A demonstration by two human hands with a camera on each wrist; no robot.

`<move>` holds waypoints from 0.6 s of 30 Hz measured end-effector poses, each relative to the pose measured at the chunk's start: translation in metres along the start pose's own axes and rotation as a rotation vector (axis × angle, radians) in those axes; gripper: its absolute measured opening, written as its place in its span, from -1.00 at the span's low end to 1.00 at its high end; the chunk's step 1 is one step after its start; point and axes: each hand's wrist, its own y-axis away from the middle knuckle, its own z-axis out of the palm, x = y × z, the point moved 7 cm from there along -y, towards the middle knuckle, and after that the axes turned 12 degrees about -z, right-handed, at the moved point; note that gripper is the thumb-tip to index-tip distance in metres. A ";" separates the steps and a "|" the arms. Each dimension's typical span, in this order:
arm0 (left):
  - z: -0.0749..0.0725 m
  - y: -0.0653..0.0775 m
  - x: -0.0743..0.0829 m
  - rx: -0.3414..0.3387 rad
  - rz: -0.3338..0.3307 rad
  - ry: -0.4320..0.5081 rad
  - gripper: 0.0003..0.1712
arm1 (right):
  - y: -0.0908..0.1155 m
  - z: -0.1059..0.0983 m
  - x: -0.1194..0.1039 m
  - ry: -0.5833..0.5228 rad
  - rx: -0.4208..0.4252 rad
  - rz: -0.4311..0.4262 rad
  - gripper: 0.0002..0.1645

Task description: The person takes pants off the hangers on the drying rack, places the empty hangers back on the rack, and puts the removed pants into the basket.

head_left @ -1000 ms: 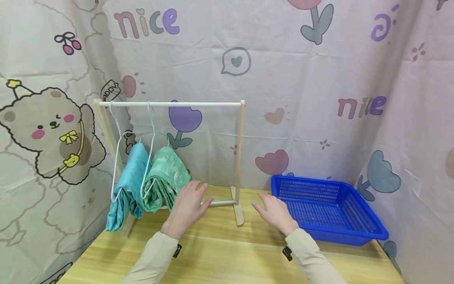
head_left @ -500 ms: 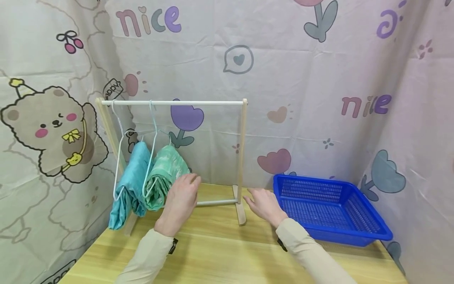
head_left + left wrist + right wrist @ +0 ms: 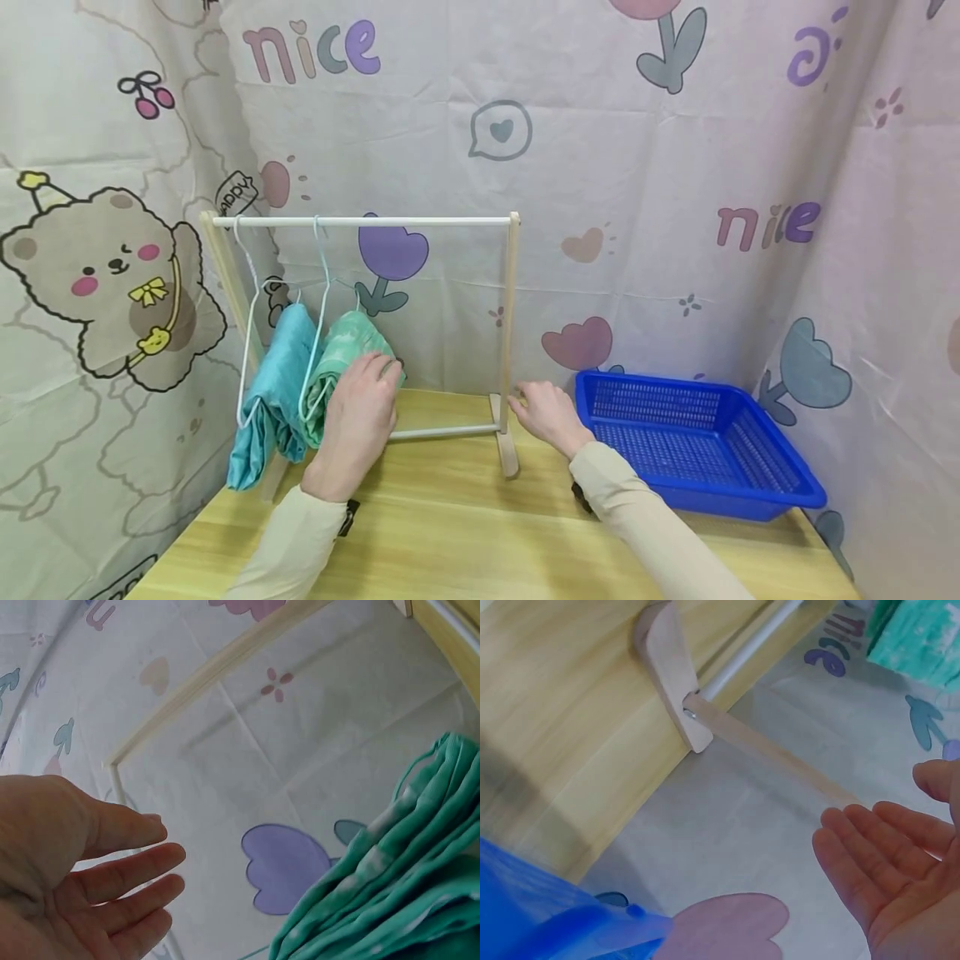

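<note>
A garment rack [image 3: 420, 222] with a white top bar and wooden posts stands on the table. Two hangers hang at its left: one carries a folded blue cloth [image 3: 281, 375], the other a folded green-and-white cloth [image 3: 348, 342]. My left hand [image 3: 356, 417] is in front of the green cloth and hides part of it; the left wrist view shows its fingers extended, holding nothing, with the green cloth [image 3: 405, 870] beside it. My right hand [image 3: 551, 414] is close to the rack's right post [image 3: 510, 325], fingers extended and nothing held, as the right wrist view shows.
A blue plastic basket [image 3: 697, 442] with perforated walls stands at the right of the wooden table [image 3: 465, 533]. Printed curtains [image 3: 637, 208] hang behind the rack and on both sides. The rack's lower bar [image 3: 442, 432] runs just above the tabletop.
My left hand has moved left and slightly up, in front of the green cloth. My right hand has moved left from near the basket to the rack's right post.
</note>
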 end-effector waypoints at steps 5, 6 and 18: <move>-0.016 -0.002 -0.008 0.063 -0.024 0.010 -0.64 | -0.009 0.001 0.007 -0.101 -0.003 0.068 -0.67; -0.019 -0.002 -0.011 0.078 -0.037 0.015 -0.63 | -0.011 0.001 0.008 -0.106 -0.002 0.075 -0.68; -0.057 -0.004 -0.030 0.185 -0.181 0.050 -0.70 | -0.048 -0.009 0.012 -0.060 0.067 0.118 -0.76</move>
